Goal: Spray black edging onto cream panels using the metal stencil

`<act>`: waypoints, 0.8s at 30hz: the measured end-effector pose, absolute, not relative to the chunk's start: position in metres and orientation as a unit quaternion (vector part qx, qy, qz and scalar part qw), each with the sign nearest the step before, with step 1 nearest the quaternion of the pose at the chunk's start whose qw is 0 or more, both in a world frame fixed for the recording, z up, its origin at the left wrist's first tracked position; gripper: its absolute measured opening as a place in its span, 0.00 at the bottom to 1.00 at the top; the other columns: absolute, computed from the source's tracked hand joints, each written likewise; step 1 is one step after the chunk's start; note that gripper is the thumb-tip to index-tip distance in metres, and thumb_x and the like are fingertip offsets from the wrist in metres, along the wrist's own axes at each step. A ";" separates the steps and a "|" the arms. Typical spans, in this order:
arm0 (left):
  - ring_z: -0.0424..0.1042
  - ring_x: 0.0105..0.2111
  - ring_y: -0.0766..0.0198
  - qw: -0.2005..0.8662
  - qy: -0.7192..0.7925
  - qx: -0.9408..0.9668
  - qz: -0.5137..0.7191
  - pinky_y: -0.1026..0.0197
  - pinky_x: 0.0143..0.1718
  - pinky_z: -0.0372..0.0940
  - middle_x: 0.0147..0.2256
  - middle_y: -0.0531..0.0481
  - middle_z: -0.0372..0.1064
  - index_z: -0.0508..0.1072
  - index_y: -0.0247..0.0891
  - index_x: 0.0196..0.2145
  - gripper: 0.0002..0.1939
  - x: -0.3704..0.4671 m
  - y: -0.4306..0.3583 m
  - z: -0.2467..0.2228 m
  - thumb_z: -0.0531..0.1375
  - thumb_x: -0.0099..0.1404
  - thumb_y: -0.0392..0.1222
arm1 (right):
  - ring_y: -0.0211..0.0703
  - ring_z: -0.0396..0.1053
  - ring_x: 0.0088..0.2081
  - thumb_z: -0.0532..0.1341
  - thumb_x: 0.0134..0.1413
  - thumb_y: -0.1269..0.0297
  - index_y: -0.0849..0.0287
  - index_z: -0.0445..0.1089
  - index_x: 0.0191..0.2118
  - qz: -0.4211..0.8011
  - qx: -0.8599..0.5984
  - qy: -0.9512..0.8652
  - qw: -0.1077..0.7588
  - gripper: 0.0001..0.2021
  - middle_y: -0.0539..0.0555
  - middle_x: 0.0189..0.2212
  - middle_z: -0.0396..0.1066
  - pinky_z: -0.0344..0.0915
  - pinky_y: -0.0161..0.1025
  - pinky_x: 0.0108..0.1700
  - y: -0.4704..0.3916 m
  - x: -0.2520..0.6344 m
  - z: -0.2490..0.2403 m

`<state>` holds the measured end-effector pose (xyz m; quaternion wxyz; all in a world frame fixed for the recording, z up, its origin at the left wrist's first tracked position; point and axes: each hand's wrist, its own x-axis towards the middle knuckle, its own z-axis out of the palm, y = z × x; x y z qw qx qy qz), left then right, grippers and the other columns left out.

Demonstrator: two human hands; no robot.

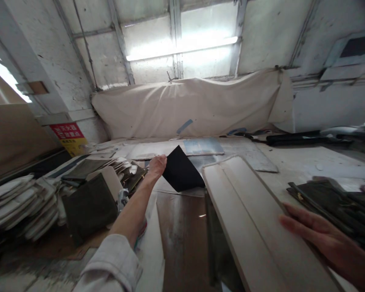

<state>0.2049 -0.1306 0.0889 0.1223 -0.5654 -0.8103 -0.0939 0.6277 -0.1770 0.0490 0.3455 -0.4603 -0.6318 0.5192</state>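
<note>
At far left, pads [18, 207] in an uneven stack; to their right, a dark panel [89, 207] leaning at a tilt; next, my left hand [158, 165], reached well forward, thumb and fingers pinched on the left corner of the black sheet [182, 172]; the sheet hangs raised over the brown surface [182, 239], its right corner close to the board [249, 219]; whether they touch, I cannot tell.

Handling, my estimate: sheet thin, light, flexible enough to sag or crease; a corner pinch should do, with a second hold at the opposite corner if it must lie flat; board likely stiff, heavier than the sheet, best taken by its long edges; a lengthwise line on its face may be a seam or fold, so I would not press there.

Further right, my right hand [313, 229] grasps the board's right edge, thumb on the face; fingertips behind the edge hidden from me; at far right, dark pieces [331, 207] in a pile.
</note>
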 end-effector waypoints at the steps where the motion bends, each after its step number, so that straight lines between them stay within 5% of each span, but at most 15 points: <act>1: 0.71 0.38 0.60 0.126 -0.804 -0.574 -0.092 0.62 0.36 0.61 0.36 0.42 0.73 0.70 0.37 0.37 0.18 0.202 -0.117 0.097 0.43 0.65 0.43 | 0.49 0.69 0.34 0.62 0.44 0.48 0.54 0.72 0.35 0.552 -0.445 -0.632 0.314 0.16 0.55 0.31 0.74 0.67 0.40 0.32 -0.179 0.608 0.040; 11: 0.71 0.38 0.57 0.161 -0.754 -0.633 -0.064 0.60 0.35 0.62 0.37 0.43 0.73 0.70 0.37 0.38 0.19 0.205 -0.049 0.115 0.42 0.64 0.44 | 0.50 0.68 0.34 0.51 0.44 0.49 0.57 0.65 0.26 0.439 -0.530 -0.652 0.317 0.16 0.57 0.28 0.72 0.63 0.41 0.37 -0.128 0.454 -0.170; 18: 0.72 0.37 0.56 0.172 -0.745 -0.641 -0.062 0.60 0.34 0.62 0.35 0.41 0.73 0.70 0.36 0.36 0.20 0.204 -0.058 0.113 0.41 0.64 0.43 | 0.44 0.64 0.27 0.49 0.47 0.50 0.55 0.59 0.22 0.385 -0.570 -0.642 0.340 0.15 0.51 0.22 0.67 0.60 0.39 0.31 -0.100 0.474 -0.203; 24: 0.72 0.35 0.58 0.177 -0.746 -0.639 -0.056 0.61 0.33 0.61 0.33 0.42 0.73 0.70 0.37 0.37 0.20 0.208 -0.066 0.110 0.41 0.64 0.44 | 0.35 0.62 0.25 0.54 0.54 0.61 0.59 0.60 0.22 0.346 -0.576 -0.664 0.327 0.12 0.45 0.20 0.61 0.58 0.35 0.30 -0.083 0.488 -0.218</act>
